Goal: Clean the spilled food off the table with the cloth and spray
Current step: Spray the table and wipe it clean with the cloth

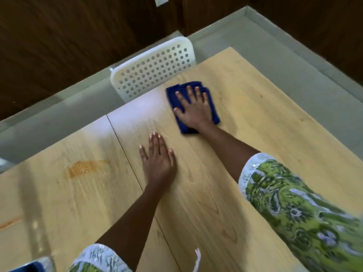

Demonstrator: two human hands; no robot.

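Observation:
A folded dark blue cloth (176, 95) lies on the light wooden table (255, 118) near its far edge. My right hand (193, 109) presses flat on the cloth with straight, spread fingers. My left hand (158, 158) rests flat on the bare table nearer to me, holding nothing. An orange smear of spilled food (86, 167) marks the table to the left of my left hand. A fainter orange streak (10, 221) shows at the left edge. No spray bottle can be identified in view.
A white perforated chair back (153, 69) stands against the table's far edge. A seam (125, 150) divides the tabletop into two panels. Grey floor and dark wooden walls lie beyond. A blurred blue and grey object (31, 265) sits at the bottom left corner.

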